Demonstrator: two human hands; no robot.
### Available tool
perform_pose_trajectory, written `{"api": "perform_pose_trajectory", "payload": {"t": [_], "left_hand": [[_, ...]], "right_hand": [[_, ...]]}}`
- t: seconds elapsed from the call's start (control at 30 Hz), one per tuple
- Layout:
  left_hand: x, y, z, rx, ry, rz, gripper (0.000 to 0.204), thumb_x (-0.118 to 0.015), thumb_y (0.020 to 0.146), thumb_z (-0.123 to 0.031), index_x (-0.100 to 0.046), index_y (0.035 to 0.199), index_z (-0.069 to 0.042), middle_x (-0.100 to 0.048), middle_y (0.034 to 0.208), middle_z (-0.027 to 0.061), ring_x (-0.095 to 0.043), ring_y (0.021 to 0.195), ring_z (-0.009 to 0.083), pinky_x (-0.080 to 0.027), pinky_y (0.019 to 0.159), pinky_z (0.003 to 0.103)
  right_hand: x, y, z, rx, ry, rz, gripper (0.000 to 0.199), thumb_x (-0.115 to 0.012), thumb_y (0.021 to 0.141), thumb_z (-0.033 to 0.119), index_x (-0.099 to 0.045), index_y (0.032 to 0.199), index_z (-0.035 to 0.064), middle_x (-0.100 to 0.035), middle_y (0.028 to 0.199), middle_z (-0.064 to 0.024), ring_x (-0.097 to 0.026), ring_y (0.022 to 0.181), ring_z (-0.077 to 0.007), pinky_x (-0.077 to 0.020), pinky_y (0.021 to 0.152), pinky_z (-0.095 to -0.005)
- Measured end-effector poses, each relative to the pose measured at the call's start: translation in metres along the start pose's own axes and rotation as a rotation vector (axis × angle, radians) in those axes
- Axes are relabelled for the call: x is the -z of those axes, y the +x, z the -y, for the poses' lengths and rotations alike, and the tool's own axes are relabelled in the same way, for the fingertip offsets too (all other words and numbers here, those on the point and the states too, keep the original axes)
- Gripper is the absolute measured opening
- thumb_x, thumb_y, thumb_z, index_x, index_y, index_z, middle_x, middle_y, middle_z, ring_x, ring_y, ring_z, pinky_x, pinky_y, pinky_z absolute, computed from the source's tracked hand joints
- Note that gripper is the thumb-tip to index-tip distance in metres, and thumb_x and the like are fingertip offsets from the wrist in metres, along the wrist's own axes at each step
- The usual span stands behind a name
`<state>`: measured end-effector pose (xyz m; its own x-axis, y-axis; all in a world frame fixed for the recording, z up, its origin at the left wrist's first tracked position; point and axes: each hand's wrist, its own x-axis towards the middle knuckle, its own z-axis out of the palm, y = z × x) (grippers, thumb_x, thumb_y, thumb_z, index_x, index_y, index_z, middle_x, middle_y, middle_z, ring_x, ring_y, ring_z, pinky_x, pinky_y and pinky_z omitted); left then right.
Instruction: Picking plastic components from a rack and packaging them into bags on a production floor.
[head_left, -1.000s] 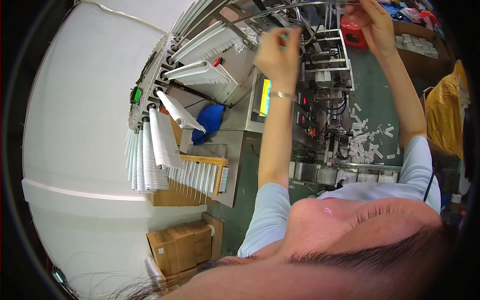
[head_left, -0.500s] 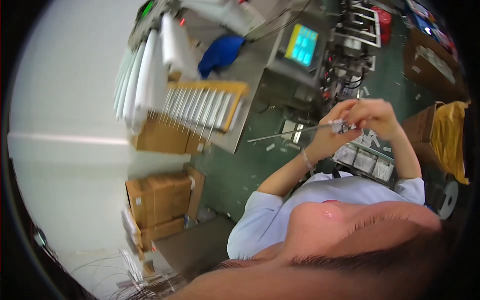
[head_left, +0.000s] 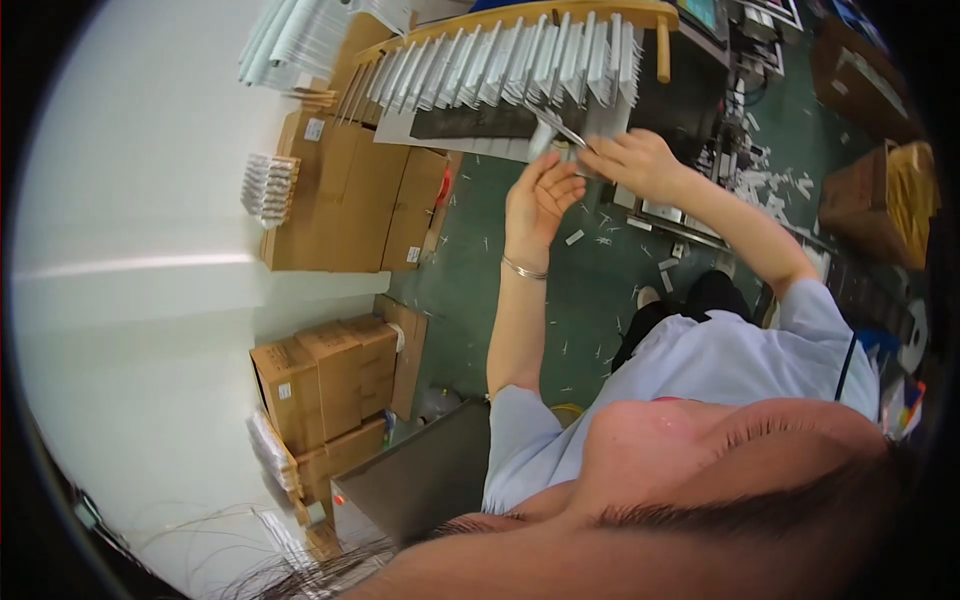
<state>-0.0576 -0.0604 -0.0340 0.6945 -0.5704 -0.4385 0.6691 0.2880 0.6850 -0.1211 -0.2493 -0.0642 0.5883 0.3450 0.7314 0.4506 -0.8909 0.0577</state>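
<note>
My right hand (head_left: 640, 166) is closed on the near end of a thin metal rod (head_left: 566, 130). The rod slants up and left toward a wooden rack (head_left: 640, 14), where many white folded pieces (head_left: 510, 62) hang in a row on similar rods. Below the rod is a small white piece (head_left: 543, 137); my left hand (head_left: 543, 200) is just under it, palm turned up and fingers loosely apart. Whether the left fingertips touch that piece I cannot make out.
Tall cardboard boxes (head_left: 350, 190) stand left of the rack, with more boxes (head_left: 330, 375) nearer. White scraps lie on the green floor (head_left: 590, 300). A brown box with a yellow liner (head_left: 910, 190) is at the right, beyond machinery (head_left: 755, 70).
Both hands have moved left and forward, from in front of my body to the rack. They have separated; the rod is now in my right hand beside the hanging pieces.
</note>
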Motion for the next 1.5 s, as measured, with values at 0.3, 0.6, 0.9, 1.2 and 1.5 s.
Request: {"api": "perform_pose_trajectory", "payload": {"t": [0.3,0.6,0.9,1.2,1.5], "left_hand": [[0.084,-0.012,0.142,0.298,0.595,0.077,0.019,-0.052,0.09,-0.015,-0.061,0.098,0.0,-0.066,0.088,0.0104,-0.064,0.073,0.0188,-0.052,0.066,0.03],[0.21,-0.012,0.31,0.644,1.15,0.071,0.018,-0.058,0.085,-0.01,-0.062,0.1,-0.001,-0.064,0.085,0.0062,-0.06,0.066,0.0115,-0.047,0.055,0.023],[0.207,0.07,0.444,0.773,1.087,-0.15,0.013,-0.061,0.082,-0.013,-0.064,0.085,-0.001,-0.059,0.062,0.004,-0.053,0.048,0.0107,-0.042,0.042,0.023],[0.281,0.139,0.627,0.629,0.901,-0.365,0.021,-0.068,0.078,-0.019,-0.063,0.072,0.001,-0.061,0.06,0.0066,-0.056,0.05,0.0156,-0.045,0.046,0.032],[0.403,0.238,0.774,0.138,1.291,-0.644,0.038,-0.075,0.067,-0.033,-0.061,0.077,0.002,-0.062,0.076,0.0174,-0.058,0.073,0.036,-0.046,0.069,0.046]], "right_hand": [[0.036,-0.069,0.028,-0.172,0.199,0.0,0.037,-0.064,0.078,0.016,-0.054,0.113,0.0082,-0.055,0.11,-0.0075,-0.056,0.081,-0.0221,-0.0472,0.062,-0.0313],[0.102,-0.394,0.209,-1.683,0.41,0.893,0.033,-0.067,0.077,0.027,-0.058,0.102,0.0063,-0.054,0.097,-0.0126,-0.053,0.091,-0.032,-0.0434,0.079,-0.0421],[0.124,-0.497,0.253,-2.106,0.509,0.953,0.029,-0.065,0.079,0.033,-0.062,0.079,0.0036,-0.06,0.084,-0.0156,-0.058,0.083,-0.0332,-0.0457,0.072,-0.0423],[0.081,-0.643,0.159,-1.523,0.427,1.128,0.034,-0.064,0.08,0.028,-0.055,0.06,0.0026,-0.057,0.065,-0.0148,-0.057,0.067,-0.0347,-0.0444,0.059,-0.0427],[0.023,-0.669,0.146,-1.186,0.171,0.632,0.037,-0.066,0.071,-0.003,-0.035,0.054,0.0035,-0.033,0.056,-0.0112,-0.036,0.048,-0.029,-0.0256,0.044,-0.037]]}}
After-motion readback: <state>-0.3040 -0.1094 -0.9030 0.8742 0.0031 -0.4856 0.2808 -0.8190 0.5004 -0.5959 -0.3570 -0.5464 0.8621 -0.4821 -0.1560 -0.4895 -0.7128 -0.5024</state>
